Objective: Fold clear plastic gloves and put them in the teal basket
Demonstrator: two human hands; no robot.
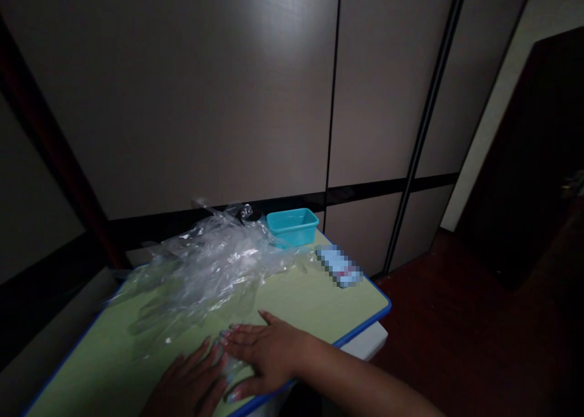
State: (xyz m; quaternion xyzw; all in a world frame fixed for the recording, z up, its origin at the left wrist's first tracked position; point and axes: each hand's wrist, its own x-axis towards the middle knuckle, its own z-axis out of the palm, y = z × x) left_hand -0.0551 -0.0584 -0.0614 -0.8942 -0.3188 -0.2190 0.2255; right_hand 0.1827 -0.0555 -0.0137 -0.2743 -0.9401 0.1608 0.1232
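At the near edge of the pale green tabletop (328, 307), my right hand (271, 350) lies with its fingers stretched out to the left. My left hand (189, 377) is close beside it, fingers extended and nearly meeting those of the right. Under and between the fingers is a small patch of clear plastic (234, 366), partly covered by both hands. Beyond them spreads a crumpled heap of clear plastic bags (219, 265), loose and shiny. Neither hand grips anything that I can see.
A turquoise plastic basket (294, 228) stands at the back of the table, with a dark round object (250, 215) beside it among the plastic. To its right lies a light blue item (338, 265), blurred out. Wardrobe doors (228, 112) rise directly behind the table.
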